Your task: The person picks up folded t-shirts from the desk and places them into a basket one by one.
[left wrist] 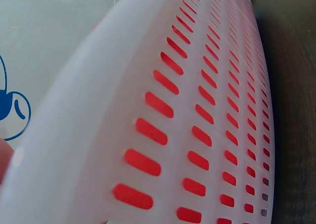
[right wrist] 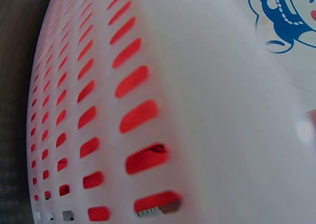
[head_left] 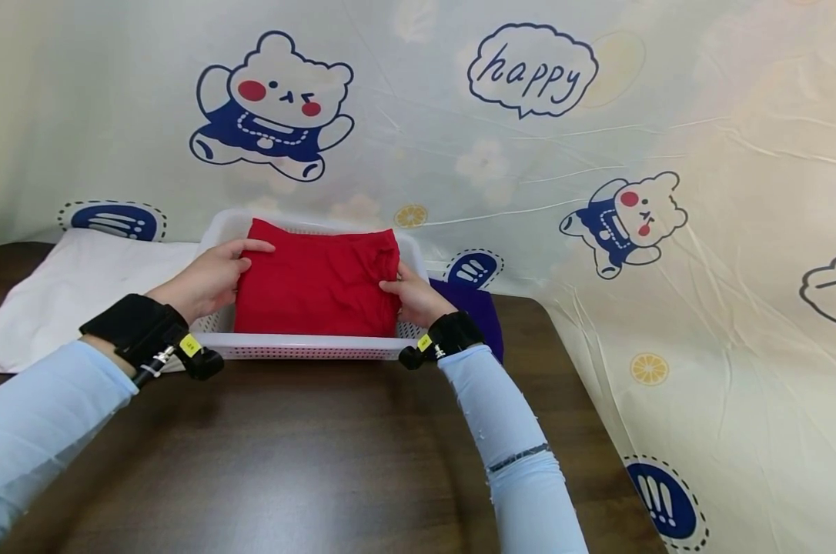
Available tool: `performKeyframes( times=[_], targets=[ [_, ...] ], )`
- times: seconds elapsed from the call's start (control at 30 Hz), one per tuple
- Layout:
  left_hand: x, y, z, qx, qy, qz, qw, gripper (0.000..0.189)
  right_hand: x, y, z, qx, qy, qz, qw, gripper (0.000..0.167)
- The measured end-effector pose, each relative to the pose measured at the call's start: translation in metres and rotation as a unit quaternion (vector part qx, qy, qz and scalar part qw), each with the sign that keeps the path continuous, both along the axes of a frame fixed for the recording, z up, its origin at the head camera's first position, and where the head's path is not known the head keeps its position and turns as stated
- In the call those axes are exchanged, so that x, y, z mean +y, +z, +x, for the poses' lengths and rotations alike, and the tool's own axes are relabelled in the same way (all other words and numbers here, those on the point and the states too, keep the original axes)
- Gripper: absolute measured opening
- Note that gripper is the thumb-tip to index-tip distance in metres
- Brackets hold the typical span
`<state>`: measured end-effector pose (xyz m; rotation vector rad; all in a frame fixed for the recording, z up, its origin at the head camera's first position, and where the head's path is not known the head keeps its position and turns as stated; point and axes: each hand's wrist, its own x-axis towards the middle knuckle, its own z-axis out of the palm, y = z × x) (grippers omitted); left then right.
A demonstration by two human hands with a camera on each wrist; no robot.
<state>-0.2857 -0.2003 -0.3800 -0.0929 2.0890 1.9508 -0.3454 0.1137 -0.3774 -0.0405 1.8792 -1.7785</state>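
Observation:
A folded red cloth [head_left: 314, 285] lies in the white plastic basket [head_left: 307, 346], its right edge bunched in small folds. My left hand [head_left: 213, 281] holds the cloth's left edge, with the index finger stretched over its top and the thumb beside it. At the opposite edge, my right hand [head_left: 418, 296] grips the cloth, thumb on top and the other fingers partly hidden. Both wrist views look at the outside of the basket's slotted wall [left wrist: 187, 110], and red fabric [right wrist: 138, 116] shows through the slots. Only a sliver of fingertip appears in each wrist view.
White cloth [head_left: 78, 285] is spread on the table left of the basket. Dark purple fabric [head_left: 483, 315] lies to the right, partly behind my right wrist. The brown wooden table [head_left: 307, 454] extends in front. A printed curtain [head_left: 418, 138] hangs behind and along the right.

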Motion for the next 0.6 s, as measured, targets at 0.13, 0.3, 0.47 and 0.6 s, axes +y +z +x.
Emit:
performKeyframes(
  times=[0.13,0.3,0.47,0.6],
  targets=[
    [0.0005,0.0004,0.0007,-0.004,-0.002,-0.004,1.0,0.057,0.0002,-0.001,-0.0001,0.001,0.004,-0.001,1.0,0.057],
    [0.0,0.0006,0.0,-0.008,-0.006,-0.008,0.9999,0.059,-0.0004,-0.0016,-0.0012,-0.003,0.004,-0.005,1.0,0.068],
    [0.0,0.0011,-0.0008,-0.008,-0.008,-0.004,0.9999,0.059,-0.0017,-0.0019,-0.0027,-0.003,-0.013,-0.015,0.9998,0.091],
    [-0.0003,0.0016,0.0,-0.009,-0.009,-0.008,0.9999,0.06,-0.0019,-0.0024,-0.003,0.007,0.002,-0.008,0.9999,0.094]
  ],
)
